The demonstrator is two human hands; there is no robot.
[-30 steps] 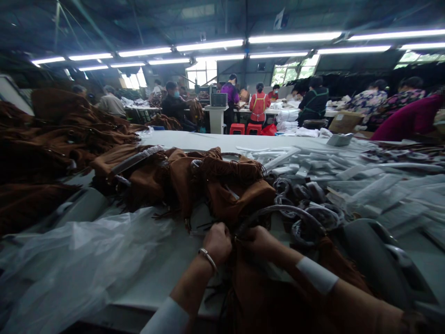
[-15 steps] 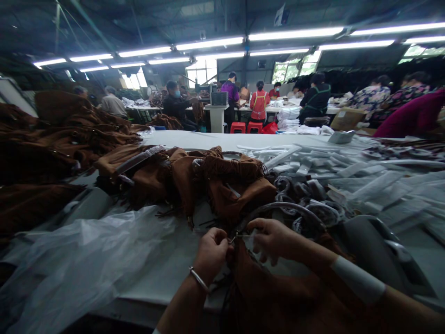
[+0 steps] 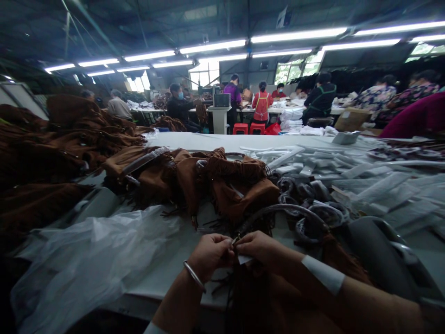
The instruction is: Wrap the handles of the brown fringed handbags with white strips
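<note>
My left hand point(image 3: 211, 254) is closed, thumb and forefinger pinching a small metal clasp point(image 3: 236, 239) at the base of a bag handle. From the other side, the fingertips of my right hand point(image 3: 259, 248) meet it, pressed together. A small white slip point(image 3: 245, 259) sticks out beneath my right fingers. The handle point(image 3: 295, 207), in a grey wrapping, arches up behind my hands. It belongs to a brown fringed bag point(image 3: 278, 297), which lies dark in front of me and partly under my right forearm. My fingers hide the exact grip on the clasp.
Brown fringed bags point(image 3: 239, 183) lie across the table, with a larger pile point(image 3: 69, 139) at left. Clear plastic point(image 3: 104, 250) spreads at front left. White strips point(image 3: 347, 162), wrapped handles point(image 3: 320, 213) and a grey moulded object point(image 3: 385, 255) are at right. People work at tables behind.
My right hand has moved left and in to the clasp; before, it was apart, with a thin line stretched between. Its fingers have closed together. My left hand stays at the clasp.
</note>
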